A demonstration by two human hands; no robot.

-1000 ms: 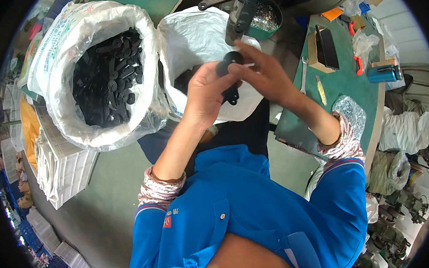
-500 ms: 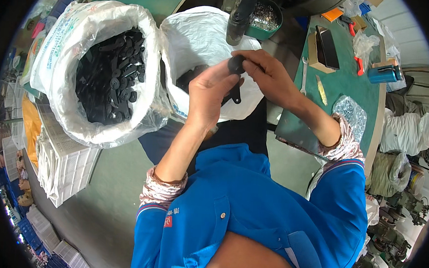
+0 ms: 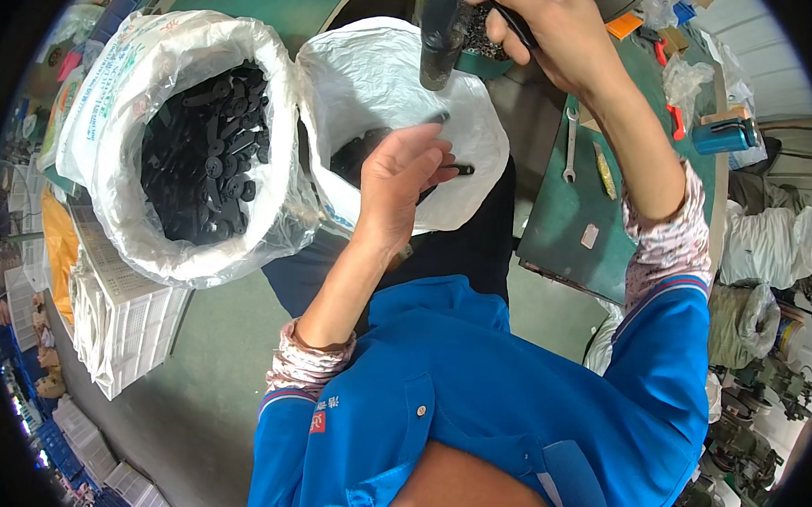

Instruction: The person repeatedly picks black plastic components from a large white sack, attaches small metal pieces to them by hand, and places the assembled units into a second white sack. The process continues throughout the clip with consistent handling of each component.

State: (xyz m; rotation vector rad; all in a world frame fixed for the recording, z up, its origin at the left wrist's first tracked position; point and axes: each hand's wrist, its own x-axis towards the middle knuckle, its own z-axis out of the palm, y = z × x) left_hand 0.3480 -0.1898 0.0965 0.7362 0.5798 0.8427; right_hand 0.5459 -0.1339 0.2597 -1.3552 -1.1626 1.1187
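Observation:
My left hand is closed around black plastic parts, over the mouth of a white woven sack. Dark ends of a black part stick out past its fingers. Farther off, my right hand grips a black lever-shaped part with a rounded end, beside a dark upright machine cylinder. Whether that part touches the cylinder I cannot tell. More black parts lie inside the white sack, partly hidden by my left hand. At the left, a second lined sack holds many similar black parts.
A green bench on the right carries a wrench, a yellow cutter and a blue cup. Behind the cylinder is a green tub of small metal pieces. White crates stand at the lower left.
My right hand has parted from the left and moved up and away to the machine cylinder with a black part. My left hand stays over the white sack.

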